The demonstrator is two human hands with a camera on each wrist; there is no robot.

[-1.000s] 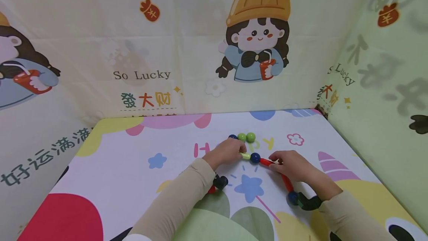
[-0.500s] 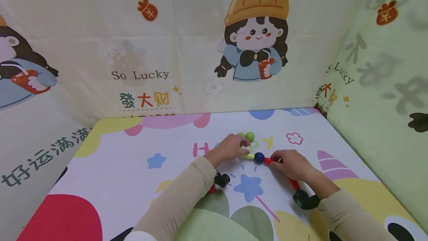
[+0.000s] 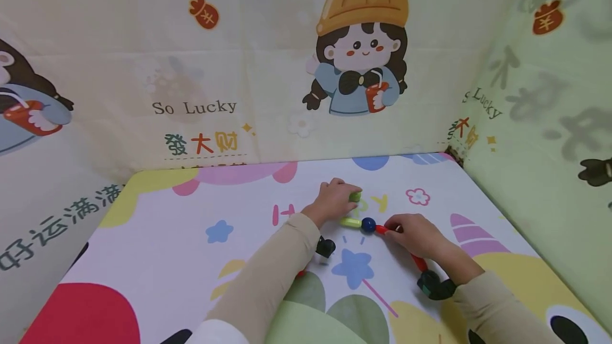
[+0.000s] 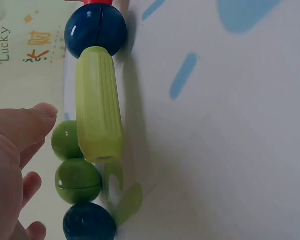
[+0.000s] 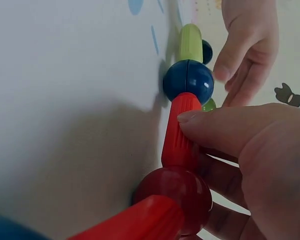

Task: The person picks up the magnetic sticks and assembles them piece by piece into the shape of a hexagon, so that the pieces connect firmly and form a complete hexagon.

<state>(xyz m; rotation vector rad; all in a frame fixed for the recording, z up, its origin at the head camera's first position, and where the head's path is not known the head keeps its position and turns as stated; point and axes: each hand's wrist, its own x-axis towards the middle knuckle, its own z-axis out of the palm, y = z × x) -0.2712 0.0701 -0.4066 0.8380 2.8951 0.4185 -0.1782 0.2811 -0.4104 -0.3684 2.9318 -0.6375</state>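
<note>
Long plain beige sleeves: the left sleeve point(image 3: 268, 275) has white cloth point(image 3: 217, 333) at its lower end, the right sleeve point(image 3: 499, 307) looks all beige. Small black wrist camera point(image 3: 326, 247) under the left cuff.

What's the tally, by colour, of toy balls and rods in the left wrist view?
Blue balls: 2
Green balls: 2
Yellow-green rod: 1
Red rod: 1, mostly cut off at the top
Total: 6

Glossy balls point(image 4: 96, 31), ribbed plastic rods point(image 4: 98, 105)
</note>
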